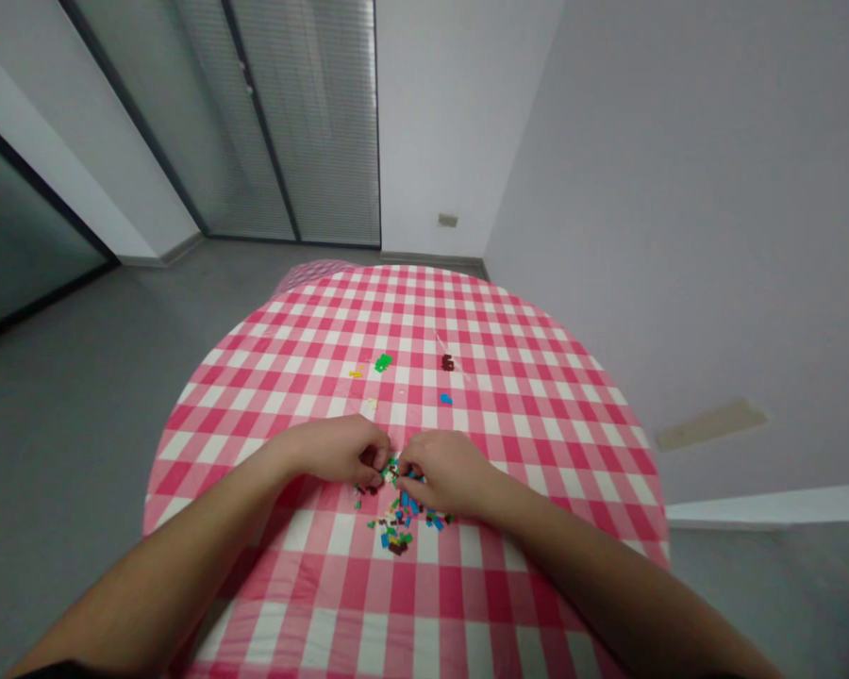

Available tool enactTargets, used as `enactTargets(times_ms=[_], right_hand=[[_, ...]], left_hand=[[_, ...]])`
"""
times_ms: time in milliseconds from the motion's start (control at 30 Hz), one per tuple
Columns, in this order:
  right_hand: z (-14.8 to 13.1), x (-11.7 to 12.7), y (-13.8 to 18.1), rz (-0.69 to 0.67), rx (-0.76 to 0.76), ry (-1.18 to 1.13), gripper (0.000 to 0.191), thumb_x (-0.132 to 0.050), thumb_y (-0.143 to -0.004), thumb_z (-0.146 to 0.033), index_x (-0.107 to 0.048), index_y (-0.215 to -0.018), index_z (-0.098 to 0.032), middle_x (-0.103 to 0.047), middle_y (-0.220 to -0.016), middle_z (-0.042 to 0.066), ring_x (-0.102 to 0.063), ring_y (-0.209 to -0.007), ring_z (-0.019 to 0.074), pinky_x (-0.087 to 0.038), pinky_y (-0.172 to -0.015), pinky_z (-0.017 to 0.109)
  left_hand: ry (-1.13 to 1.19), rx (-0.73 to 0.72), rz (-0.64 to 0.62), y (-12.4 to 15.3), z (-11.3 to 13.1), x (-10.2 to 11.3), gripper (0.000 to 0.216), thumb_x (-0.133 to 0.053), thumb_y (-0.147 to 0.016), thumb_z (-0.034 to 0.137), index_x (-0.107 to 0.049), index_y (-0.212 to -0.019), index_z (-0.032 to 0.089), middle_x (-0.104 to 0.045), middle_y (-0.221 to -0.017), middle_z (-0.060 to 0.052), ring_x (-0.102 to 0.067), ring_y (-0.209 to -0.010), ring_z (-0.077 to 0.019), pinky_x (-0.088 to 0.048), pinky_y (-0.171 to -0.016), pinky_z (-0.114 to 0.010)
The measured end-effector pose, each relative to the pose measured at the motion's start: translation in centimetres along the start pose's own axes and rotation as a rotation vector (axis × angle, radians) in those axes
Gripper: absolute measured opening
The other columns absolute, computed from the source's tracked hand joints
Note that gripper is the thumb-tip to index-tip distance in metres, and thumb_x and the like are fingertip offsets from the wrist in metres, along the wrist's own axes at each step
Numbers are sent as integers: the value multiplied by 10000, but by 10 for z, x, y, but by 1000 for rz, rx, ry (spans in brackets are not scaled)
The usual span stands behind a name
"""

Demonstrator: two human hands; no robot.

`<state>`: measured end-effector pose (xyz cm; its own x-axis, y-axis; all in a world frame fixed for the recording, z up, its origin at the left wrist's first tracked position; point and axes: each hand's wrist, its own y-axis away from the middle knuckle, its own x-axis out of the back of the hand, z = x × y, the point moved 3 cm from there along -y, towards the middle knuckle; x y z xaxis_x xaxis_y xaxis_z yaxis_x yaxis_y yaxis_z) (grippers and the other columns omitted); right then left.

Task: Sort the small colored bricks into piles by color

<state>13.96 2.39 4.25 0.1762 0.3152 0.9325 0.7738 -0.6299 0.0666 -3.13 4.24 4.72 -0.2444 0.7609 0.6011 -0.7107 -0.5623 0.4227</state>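
Note:
A mixed pile of small coloured pieces (pixel 398 517), which look like toy building bricks, lies on the table in green, blue, brown, yellow and cream. My left hand (pixel 346 449) is at the pile's far left edge, fingers curled into a pinch over some brown pieces. Across from it, my right hand (pixel 444 468) also has its fingers pinched, low over the blue and green pieces. Whether either hand holds a piece is hidden by the fingers. Beyond my hands sit separate groups: green pieces (pixel 383 362), yellow pieces (pixel 356 374), brown pieces (pixel 448 362) and blue pieces (pixel 445 400).
The round table wears a red-and-white checked cloth (pixel 524 377), wrinkled near me. A few pale pieces (pixel 372 404) lie just past my left hand. Behind the table are a glass partition with blinds (pixel 318 123) and a wall close on the right (pixel 679 236).

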Motion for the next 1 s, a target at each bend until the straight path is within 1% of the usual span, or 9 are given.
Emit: enactTargets(times_ms=[167,300,467,633,700,767,900,933,1000], right_hand=[[-4,5,3,-97,69,-31,155,-622,-829,-219,-759,-900,-198,-730,-881,57,-630,-788,178,-374,-636,257],[-3,7,2,-74,40,-8,177,-605,-846,-244,-752,-930,-193,-733,-910,56,-644,-828,193,-377,-639,269],[-2,3,1,-58,38,-24,170,-640,-849,-269,-754,-953,-199,-733,-925,55,-654,-857,199,-380,-644,271],[1,0,1,-28,-27,-21,206,-696,-846,-365,-763,-955,-203,-729,-925,68,-647,-812,203,-357,-605,270],[1,-1,0,-30,-12,-19,180,-685,-856,-347,-772,-941,-214,-731,-903,61,-643,-791,196,-342,-591,267],[0,-2,-1,-26,17,-13,146,-667,-854,-291,-777,-912,-217,-730,-869,55,-637,-776,188,-333,-587,266],[-1,-4,-3,31,47,-28,114,-666,-806,-243,-768,-832,-200,-717,-804,49,-615,-728,173,-324,-575,262],[0,-3,-4,64,47,-44,110,-663,-804,-239,-764,-817,-198,-713,-788,45,-608,-712,167,-328,-578,260],[4,-2,-4,154,37,-85,109,-653,-808,-219,-758,-806,-194,-710,-766,39,-599,-690,155,-351,-598,254]], left_hand=[[-41,-10,2,0,2,0,52,-659,-762,215,-669,-795,177,-638,-678,9,-562,-606,-141,-357,-534,-240],[-67,-29,16,0,4,-1,40,-640,-760,199,-660,-785,174,-630,-676,13,-553,-599,-134,-358,-540,-239],[-73,-44,26,1,4,-1,51,-643,-768,215,-667,-792,177,-633,-672,11,-550,-593,-134,-359,-541,-242],[-60,-59,33,1,4,-1,57,-651,-758,215,-683,-792,182,-652,-670,8,-561,-598,-140,-367,-547,-242],[-43,-60,29,1,3,-1,60,-648,-755,205,-686,-793,180,-660,-671,7,-567,-601,-139,-371,-550,-239],[-20,-66,19,1,2,-1,60,-645,-752,198,-688,-788,176,-663,-670,7,-571,-604,-137,-376,-553,-236],[94,-96,-8,1,-1,-1,117,-655,-786,261,-703,-842,170,-677,-702,-3,-590,-631,-139,-402,-576,-236],[126,-102,9,0,-2,0,145,-656,-797,286,-706,-863,167,-679,-713,-7,-589,-635,-138,-407,-580,-237],[186,-112,86,-2,-3,2,186,-653,-808,321,-710,-875,156,-682,-732,-15,-582,-639,-135,-417,-592,-241]])
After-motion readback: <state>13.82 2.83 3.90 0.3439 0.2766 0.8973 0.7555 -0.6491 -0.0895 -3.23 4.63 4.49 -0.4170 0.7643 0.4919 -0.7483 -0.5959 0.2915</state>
